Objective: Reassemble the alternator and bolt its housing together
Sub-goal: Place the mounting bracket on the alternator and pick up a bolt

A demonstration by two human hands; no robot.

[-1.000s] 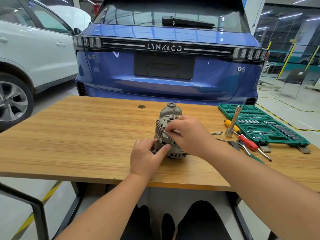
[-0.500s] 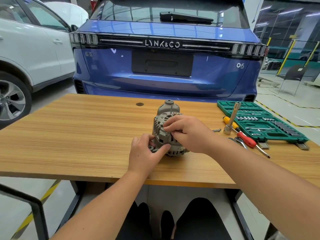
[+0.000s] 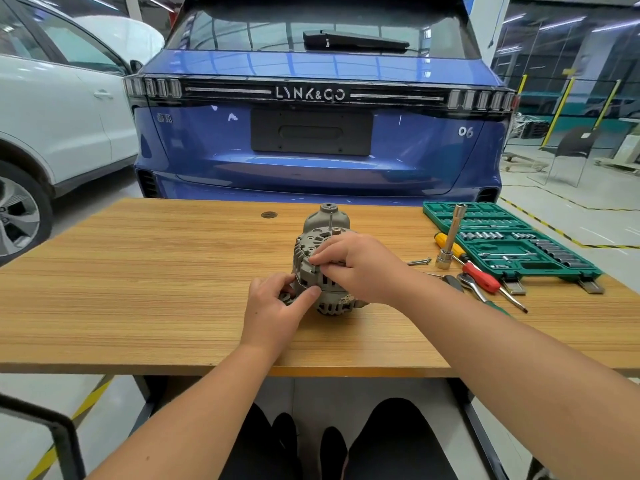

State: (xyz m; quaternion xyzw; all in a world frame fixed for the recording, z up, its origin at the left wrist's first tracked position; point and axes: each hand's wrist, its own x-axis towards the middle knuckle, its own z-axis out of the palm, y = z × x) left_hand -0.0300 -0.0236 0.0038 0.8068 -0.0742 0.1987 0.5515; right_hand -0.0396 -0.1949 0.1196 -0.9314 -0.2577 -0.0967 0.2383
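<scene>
Both my hands on the alternator [image 3: 313, 247].
Left hand [image 3: 273, 306] grips it, right hand [image 3: 360, 268] pinches a bolt [image 3: 313, 266]; "LYNK&CO" car [image 3: 311, 133] at twelve o'clock.

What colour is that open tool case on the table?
The socket set case is green, seen in the head view.

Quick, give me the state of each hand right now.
Left hand: grips the lower side of the alternator, thumb pressed on its housing.
Right hand: fingertips pinch a bolt at the housing's rim.
</scene>
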